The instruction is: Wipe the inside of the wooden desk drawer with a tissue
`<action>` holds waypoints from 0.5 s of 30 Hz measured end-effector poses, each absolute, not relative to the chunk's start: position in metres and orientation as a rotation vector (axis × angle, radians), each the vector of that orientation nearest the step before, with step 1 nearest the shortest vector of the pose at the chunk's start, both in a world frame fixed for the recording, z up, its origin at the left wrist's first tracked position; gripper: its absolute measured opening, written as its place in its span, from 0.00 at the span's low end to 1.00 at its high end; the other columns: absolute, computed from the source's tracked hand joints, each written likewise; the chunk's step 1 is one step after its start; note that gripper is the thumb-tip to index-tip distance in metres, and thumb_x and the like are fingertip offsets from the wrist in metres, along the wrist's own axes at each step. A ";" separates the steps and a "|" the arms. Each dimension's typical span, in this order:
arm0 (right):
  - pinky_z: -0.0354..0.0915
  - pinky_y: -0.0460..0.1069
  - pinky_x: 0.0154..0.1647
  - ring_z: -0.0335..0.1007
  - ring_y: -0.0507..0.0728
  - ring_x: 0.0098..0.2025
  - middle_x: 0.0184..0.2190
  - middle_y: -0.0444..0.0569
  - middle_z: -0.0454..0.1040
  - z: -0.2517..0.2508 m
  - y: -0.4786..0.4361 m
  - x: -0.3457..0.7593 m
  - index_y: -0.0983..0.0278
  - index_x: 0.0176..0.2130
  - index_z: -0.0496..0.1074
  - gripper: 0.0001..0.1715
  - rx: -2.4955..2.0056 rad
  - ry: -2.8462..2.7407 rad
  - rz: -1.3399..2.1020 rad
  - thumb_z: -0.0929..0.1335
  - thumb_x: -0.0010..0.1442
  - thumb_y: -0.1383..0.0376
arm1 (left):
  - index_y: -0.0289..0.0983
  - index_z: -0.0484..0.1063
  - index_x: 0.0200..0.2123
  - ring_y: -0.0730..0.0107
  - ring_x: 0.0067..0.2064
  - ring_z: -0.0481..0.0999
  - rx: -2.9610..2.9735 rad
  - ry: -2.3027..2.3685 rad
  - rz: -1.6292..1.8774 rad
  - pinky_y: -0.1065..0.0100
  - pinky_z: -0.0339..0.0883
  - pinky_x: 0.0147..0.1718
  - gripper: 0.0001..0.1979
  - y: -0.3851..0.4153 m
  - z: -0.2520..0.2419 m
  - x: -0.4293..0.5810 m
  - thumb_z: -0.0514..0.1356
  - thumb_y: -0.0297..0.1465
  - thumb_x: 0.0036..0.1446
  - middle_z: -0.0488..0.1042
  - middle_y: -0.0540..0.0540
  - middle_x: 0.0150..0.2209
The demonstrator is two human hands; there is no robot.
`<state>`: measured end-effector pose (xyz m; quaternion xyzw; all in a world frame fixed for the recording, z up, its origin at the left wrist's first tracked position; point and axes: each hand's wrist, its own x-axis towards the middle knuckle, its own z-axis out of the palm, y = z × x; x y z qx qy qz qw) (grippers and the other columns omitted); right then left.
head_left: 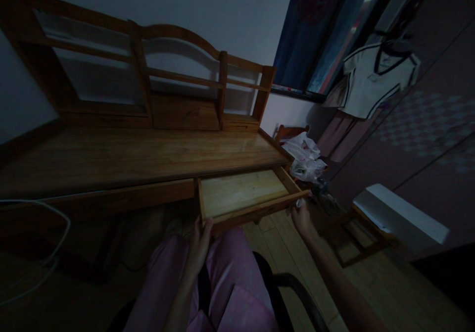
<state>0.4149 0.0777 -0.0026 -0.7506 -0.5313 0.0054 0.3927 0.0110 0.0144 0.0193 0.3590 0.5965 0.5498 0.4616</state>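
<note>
Pink trousers (230, 262) below, a pulled-out drawer (245, 193) ahead

From the head view, the only one we have, our lap fills the bottom of the scene, with a black armrest (297, 285) curving beside it. Beyond our knees the drawer juts out from under the right part of the wooden worktop (159, 149), its pale bottom showing.

Our left hand (199, 239) is partly closed at the drawer's near left corner, the thumb over the edge and the fingers along the outer side. Our right hand (301, 219) is curled by the far right end of the drawer front, with a small white wad (299, 203) between the fingers; it may be tissue or cloth. We cannot tell whether those fingers also touch the wood.

We judge the step in hand to be work on the drawer's front, the left hand steadying while the right handles the wad. From this position, a next move calls for a firm left hold and light, even pressure on the right, since a lopsided push could skew the drawer.
</note>
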 end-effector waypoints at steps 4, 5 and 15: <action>0.63 0.52 0.39 0.72 0.63 0.41 0.43 0.59 0.73 0.017 0.081 0.434 0.66 0.54 0.63 0.24 -1.872 -1.433 -0.185 0.60 0.61 0.59 | 0.36 0.61 0.61 0.54 0.63 0.67 0.841 1.489 1.302 0.58 0.67 0.57 0.31 0.014 0.024 0.011 0.57 0.49 0.61 0.66 0.34 0.62; 0.63 0.52 0.38 0.72 0.62 0.40 0.43 0.59 0.73 0.021 0.082 0.438 0.66 0.53 0.63 0.23 -1.876 -1.441 -0.234 0.60 0.61 0.59 | 0.37 0.61 0.61 0.54 0.63 0.67 0.843 1.484 1.304 0.59 0.67 0.56 0.31 0.014 0.025 0.011 0.56 0.49 0.61 0.66 0.35 0.62; 0.58 0.50 0.34 0.70 0.60 0.35 0.37 0.55 0.74 0.020 0.088 0.449 0.65 0.55 0.64 0.25 -1.998 -1.251 -0.096 0.63 0.59 0.60 | 0.39 0.64 0.60 0.53 0.62 0.68 0.875 1.452 1.364 0.59 0.69 0.55 0.28 0.014 0.017 0.012 0.56 0.47 0.61 0.68 0.37 0.60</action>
